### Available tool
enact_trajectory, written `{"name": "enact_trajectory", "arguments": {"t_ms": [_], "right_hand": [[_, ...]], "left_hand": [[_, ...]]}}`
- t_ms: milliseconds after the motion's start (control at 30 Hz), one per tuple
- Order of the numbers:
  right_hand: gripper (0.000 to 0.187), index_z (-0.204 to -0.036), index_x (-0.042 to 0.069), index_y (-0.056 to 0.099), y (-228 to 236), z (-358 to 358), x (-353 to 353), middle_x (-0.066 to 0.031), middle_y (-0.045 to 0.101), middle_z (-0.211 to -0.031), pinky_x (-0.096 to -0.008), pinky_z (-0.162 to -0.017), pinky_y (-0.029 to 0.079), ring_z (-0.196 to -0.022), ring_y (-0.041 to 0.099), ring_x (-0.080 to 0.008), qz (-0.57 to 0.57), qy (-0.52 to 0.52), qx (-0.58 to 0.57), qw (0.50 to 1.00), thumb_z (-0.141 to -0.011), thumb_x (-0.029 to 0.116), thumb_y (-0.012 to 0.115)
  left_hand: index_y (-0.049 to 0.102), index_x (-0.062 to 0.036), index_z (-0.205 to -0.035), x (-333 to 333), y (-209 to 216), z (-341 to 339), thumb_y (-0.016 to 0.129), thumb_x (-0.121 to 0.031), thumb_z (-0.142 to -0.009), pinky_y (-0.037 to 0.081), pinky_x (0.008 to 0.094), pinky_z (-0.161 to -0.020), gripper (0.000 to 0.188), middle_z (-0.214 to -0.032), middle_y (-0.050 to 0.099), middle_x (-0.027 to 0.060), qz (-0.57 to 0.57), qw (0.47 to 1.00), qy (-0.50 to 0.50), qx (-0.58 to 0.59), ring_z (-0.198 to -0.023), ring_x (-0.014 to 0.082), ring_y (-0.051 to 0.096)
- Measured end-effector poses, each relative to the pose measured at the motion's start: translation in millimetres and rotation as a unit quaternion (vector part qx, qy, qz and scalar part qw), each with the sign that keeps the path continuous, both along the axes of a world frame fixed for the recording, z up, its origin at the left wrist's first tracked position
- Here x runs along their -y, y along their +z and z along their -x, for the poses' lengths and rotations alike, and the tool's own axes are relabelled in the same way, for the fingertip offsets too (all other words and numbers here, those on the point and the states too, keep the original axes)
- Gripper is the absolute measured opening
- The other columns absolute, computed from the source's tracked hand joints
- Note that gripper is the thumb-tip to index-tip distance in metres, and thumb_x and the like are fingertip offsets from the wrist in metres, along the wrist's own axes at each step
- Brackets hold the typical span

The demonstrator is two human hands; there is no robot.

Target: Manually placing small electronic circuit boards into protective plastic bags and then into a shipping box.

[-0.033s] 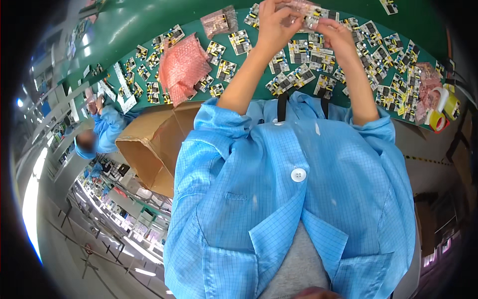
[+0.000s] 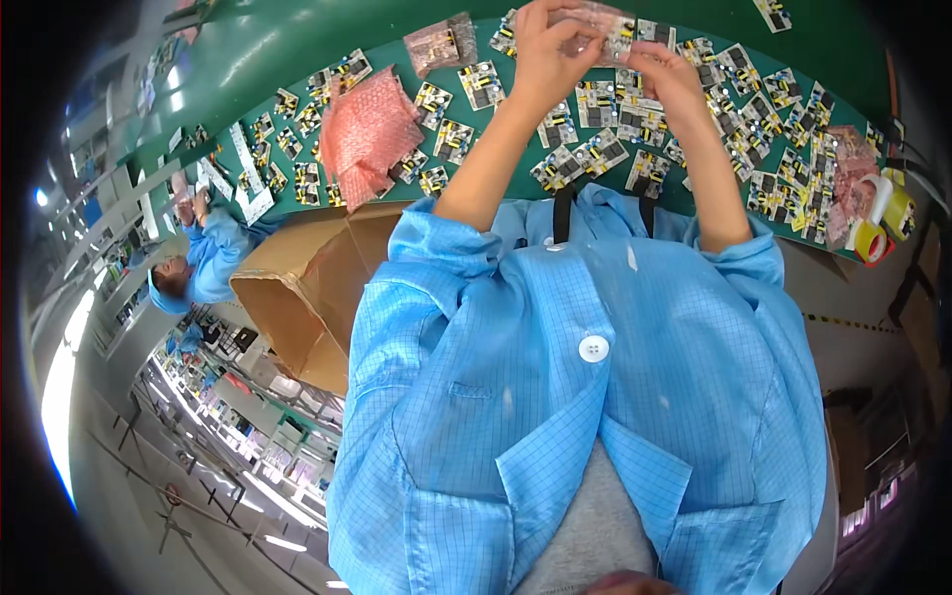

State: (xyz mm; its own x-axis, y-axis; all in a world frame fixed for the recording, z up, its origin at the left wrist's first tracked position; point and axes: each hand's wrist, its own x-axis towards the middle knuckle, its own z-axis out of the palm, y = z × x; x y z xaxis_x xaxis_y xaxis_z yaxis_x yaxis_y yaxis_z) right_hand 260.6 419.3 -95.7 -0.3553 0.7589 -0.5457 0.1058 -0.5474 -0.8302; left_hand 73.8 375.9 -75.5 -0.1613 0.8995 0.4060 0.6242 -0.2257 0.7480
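Observation:
At the far edge of the view, my left hand [image 2: 557, 55] is closed on a clear pinkish bubble-wrap bag [image 2: 595, 14], thumb and fingers pinching it. A small circuit board [image 2: 620, 38] with yellow and dark parts shows at the bag's right side; how far it sits inside is hard to make out. My right hand [image 2: 670, 79] pinches the board's near right edge with closed fingers. Beneath both hands, more circuit boards [image 2: 597, 103] lie spread over the green tabletop [image 2: 555, 193].
Left of my arms lie a stack of pink bubble-wrap bags [image 2: 367, 139] and a bagged board [image 2: 439, 46]. Tape rolls [image 2: 873, 241] stand at the right edge by more pink wrap [image 2: 851, 174]. An open cardboard box [image 2: 288, 297] is below the table; a co-worker [image 2: 213, 253] sits at left.
The bag and board have shifted slightly between my hands, and my right forearm has moved a little to the left. Both hands keep their pinch.

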Motion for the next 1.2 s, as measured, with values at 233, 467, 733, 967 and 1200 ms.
{"name": "enact_trajectory", "arguments": {"t_ms": [233, 467, 733, 967, 1200], "right_hand": [[0.041, -0.118, -0.001, 0.061, 18.2, 10.1, 30.8, -0.0012, 0.067, -0.086, -0.0197, -0.052, 0.034, -0.059, 0.046, -0.0031, 0.001, 0.026, -0.063, 0.998, -0.085, 0.019, 0.073], [0.043, -0.124, -0.001, 0.053, 12.0, 19.5, 34.3, -0.0006, 0.066, -0.087, -0.0199, -0.053, 0.036, -0.060, 0.046, -0.0044, 0.011, -0.012, -0.115, 0.993, -0.088, 0.015, 0.070], [0.046, -0.136, 0.001, 0.052, 12.9, 38.8, 13.4, -0.0089, 0.062, -0.129, -0.0267, -0.085, 0.049, -0.098, 0.063, -0.0119, -0.057, 0.098, -0.103, 0.988, -0.096, 0.022, 0.062], [0.045, -0.127, 0.001, 0.058, -62.3, -94.4, -126.1, -0.0084, 0.066, -0.122, -0.0295, -0.091, 0.048, -0.106, 0.063, -0.0162, -0.208, 0.014, 0.203, 0.957, -0.089, 0.021, 0.071], [0.057, -0.108, -0.008, 0.066, -129.7, -253.4, -289.9, -0.0138, 0.070, -0.105, -0.0365, -0.086, 0.051, -0.095, 0.065, -0.0219, -0.317, 0.065, 0.443, 0.836, -0.072, 0.031, 0.086]], "left_hand": [[0.073, -0.0180, -0.085, 26.3, 12.1, 6.3, 0.075, -0.019, -0.073, 0.033, 0.0486, -0.100, 0.013, -0.124, 0.056, 0.0121, -0.184, 0.950, 0.000, -0.252, -0.122, 0.0340, 0.047], [0.037, -0.0039, -0.139, 46.6, 16.8, 10.2, 0.071, -0.008, -0.086, 0.056, 0.0370, -0.085, 0.063, -0.137, 0.048, 0.0226, 0.049, 0.957, 0.087, 0.272, -0.132, 0.0299, 0.046], [0.053, 0.0013, -0.116, 53.0, -34.8, 102.2, 0.065, -0.009, -0.089, 0.057, 0.0366, -0.078, 0.032, -0.102, 0.067, 0.0117, 0.234, 0.801, 0.136, 0.534, -0.092, 0.0206, 0.067], [0.061, -0.0030, -0.105, 64.9, -82.0, 225.9, 0.059, -0.013, -0.091, 0.055, 0.0363, -0.083, 0.017, -0.106, 0.064, 0.0096, 0.285, 0.790, 0.275, 0.469, -0.095, 0.0204, 0.065], [0.053, 0.0106, -0.126, 68.7, -82.8, 218.5, 0.068, -0.029, -0.085, 0.051, 0.0345, -0.085, 0.058, -0.107, 0.064, 0.0162, 0.325, 0.887, 0.316, 0.086, -0.095, 0.0234, 0.063]]}}
